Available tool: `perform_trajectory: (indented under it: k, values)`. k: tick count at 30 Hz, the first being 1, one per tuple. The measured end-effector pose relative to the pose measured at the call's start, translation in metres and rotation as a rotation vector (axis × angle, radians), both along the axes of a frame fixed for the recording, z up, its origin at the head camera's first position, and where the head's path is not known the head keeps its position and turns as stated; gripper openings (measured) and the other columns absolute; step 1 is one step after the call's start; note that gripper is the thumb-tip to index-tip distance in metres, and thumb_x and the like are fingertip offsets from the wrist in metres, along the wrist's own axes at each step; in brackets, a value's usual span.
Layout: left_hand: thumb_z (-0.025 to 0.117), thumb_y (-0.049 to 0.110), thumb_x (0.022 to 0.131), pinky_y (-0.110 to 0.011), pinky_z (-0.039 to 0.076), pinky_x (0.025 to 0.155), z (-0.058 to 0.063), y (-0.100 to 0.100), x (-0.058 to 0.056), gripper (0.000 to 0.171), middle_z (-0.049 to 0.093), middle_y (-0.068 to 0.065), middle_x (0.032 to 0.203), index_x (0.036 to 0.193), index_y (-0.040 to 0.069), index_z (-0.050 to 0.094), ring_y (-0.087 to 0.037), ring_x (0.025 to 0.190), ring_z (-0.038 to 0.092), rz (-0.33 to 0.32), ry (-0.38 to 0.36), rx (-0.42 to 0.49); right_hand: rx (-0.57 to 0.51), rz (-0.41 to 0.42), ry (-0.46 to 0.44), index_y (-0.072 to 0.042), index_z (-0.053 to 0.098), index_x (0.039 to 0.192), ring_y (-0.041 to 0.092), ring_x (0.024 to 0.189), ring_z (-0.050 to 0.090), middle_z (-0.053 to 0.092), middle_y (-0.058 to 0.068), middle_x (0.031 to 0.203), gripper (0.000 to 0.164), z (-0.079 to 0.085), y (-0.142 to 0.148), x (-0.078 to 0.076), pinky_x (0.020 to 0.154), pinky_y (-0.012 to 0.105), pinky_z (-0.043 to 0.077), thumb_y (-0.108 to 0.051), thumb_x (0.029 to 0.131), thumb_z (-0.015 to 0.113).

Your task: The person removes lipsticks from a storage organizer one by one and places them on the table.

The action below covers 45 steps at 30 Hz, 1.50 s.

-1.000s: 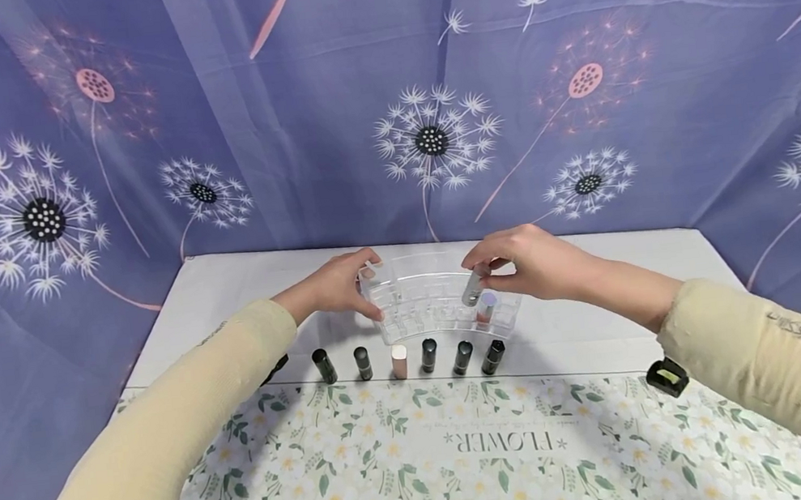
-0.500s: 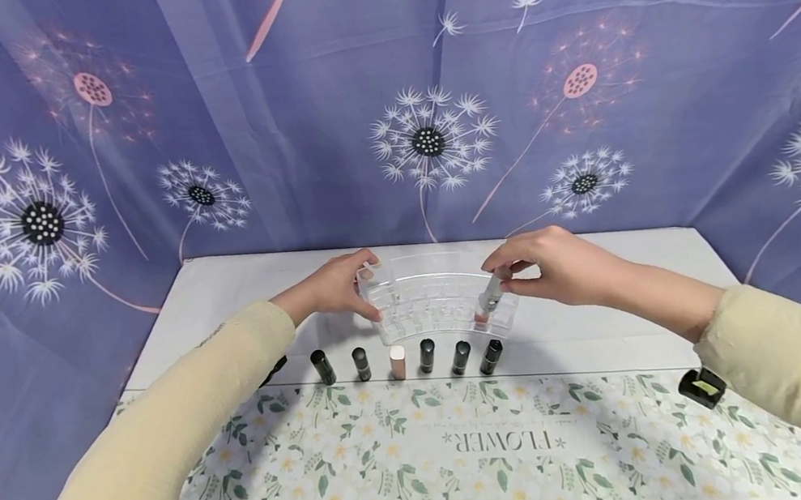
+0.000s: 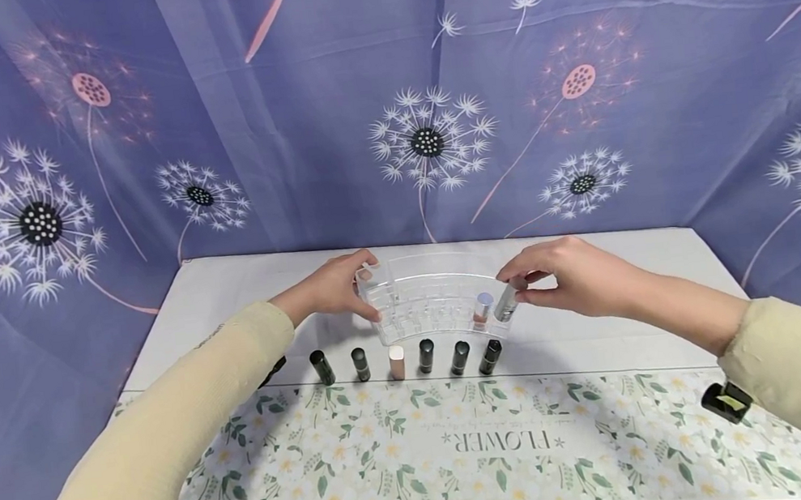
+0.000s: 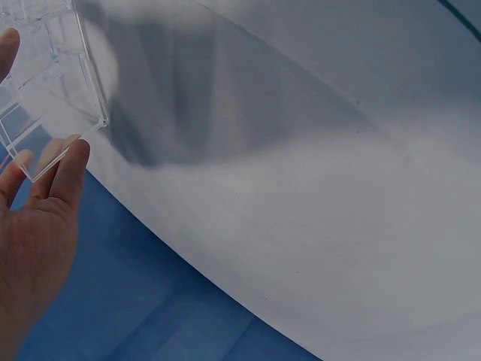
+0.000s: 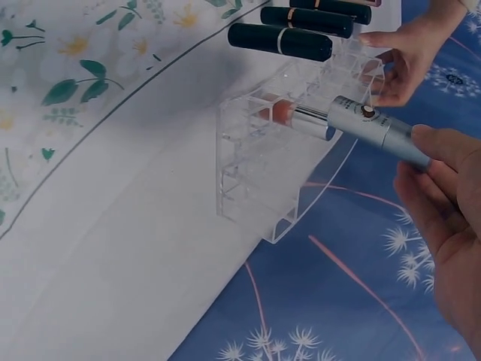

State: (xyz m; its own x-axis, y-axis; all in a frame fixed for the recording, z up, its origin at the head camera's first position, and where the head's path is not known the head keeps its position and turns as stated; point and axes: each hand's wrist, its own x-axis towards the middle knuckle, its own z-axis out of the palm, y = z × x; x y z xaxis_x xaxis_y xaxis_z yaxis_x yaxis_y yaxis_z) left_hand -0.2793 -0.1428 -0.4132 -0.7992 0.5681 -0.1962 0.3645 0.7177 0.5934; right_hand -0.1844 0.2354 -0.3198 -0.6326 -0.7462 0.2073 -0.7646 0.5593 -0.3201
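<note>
A clear, curved lipstick organizer (image 3: 425, 312) stands on the table, its compartments facing up. At its left end my left hand (image 3: 334, 287) holds it with thumb in front and fingers behind; the left wrist view shows those fingers (image 4: 69, 171) against a corner of the clear plastic. My right hand (image 3: 570, 277) pinches the top of a silver lipstick tube (image 5: 366, 125) between thumb and fingers. That tube leans, its lower end over the organizer's right end. Just left of it, a pinkish lipstick with a shiny silver cap (image 3: 482, 310) stands in a compartment.
In front of the organizer runs a row of upright lipsticks: several black tubes (image 3: 461, 358) and one pink tube with a pale top (image 3: 398, 363). A flower-printed runner (image 3: 364, 457) crosses the white table. Behind hangs a purple dandelion curtain (image 3: 329, 127).
My right hand has carried the silver lipstick tube rightward, past the capped pinkish lipstick, to the organizer's right end. My left hand stays on the organizer's left end.
</note>
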Motion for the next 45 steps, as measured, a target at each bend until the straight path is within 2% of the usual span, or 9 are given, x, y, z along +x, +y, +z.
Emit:
perform_trajectory:
  k: [11,22,45]
  values:
    - [0.098,0.029,0.079,-0.048,0.055,0.099,0.000,0.000,0.001,0.094,0.061,-0.019,0.146,0.153,0.006,0.046,-0.033,0.112,0.069,0.000,0.012,-0.014,-0.026,0.018,0.026,-0.009,0.080,0.119,0.006,0.085,0.073,0.077,-0.006,0.101,0.037,-0.010,0.009,0.007,0.067,0.022,0.060,0.007,0.086,0.084]
    - [0.098,0.029,0.079,-0.047,0.055,0.099,-0.003,-0.001,0.001,0.093,0.062,-0.019,0.144,0.153,0.006,0.047,-0.034,0.113,0.069,0.007,0.017,-0.019,-0.014,0.009,-0.027,-0.008,0.079,0.117,0.008,0.088,0.075,0.078,-0.004,0.103,0.035,-0.023,0.015,0.015,0.071,0.021,0.062,0.008,0.086,0.084]
    - [0.099,0.030,0.078,-0.047,0.055,0.098,-0.001,0.001,-0.001,0.095,0.061,-0.018,0.146,0.154,0.007,0.046,-0.032,0.112,0.069,0.010,0.015,-0.026,0.002,0.008,-0.063,-0.006,0.079,0.117,0.010,0.090,0.075,0.076,-0.005,0.101,0.033,-0.057,0.019,0.028,0.076,0.027,0.063,0.007,0.087,0.083]
